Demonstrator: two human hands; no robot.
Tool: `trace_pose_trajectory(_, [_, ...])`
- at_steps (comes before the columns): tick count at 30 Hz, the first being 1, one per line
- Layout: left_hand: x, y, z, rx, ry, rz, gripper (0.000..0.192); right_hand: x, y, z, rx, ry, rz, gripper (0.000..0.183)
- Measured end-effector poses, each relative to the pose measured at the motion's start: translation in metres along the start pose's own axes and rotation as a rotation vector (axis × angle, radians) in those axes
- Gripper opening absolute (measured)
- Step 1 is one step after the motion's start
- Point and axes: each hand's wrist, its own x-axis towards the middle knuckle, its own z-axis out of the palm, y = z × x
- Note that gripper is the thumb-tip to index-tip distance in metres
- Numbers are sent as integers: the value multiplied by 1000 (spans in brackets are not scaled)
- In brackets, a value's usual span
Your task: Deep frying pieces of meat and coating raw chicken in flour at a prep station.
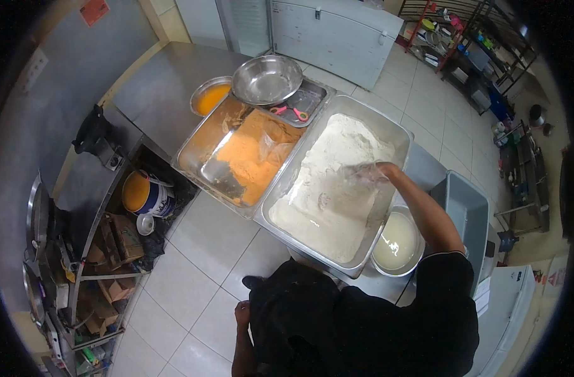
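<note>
My right hand, blurred and seemingly in a clear plastic glove, is over or in the white flour of a deep steel pan; its fingers do not show clearly. Low at my side hangs my left hand, bare, with its fingers curled and nothing visible in it. Left of the flour stands a second steel pan of orange powder with a clear plastic bag on it. A bowl of pale liquid is to the right of the flour pan.
Behind the orange powder are a steel bowl, a tray with pink-handled scissors, and a bowl of orange liquid. A grey plastic tub stands at the right. Farther left, an orange-filled bucket sits under the steel counter.
</note>
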Motion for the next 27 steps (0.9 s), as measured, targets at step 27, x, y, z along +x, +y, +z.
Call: trace_pose_trajectory(27, [5, -16, 17, -25, 6, 22, 29, 23, -16, 49, -106, 101, -103, 54])
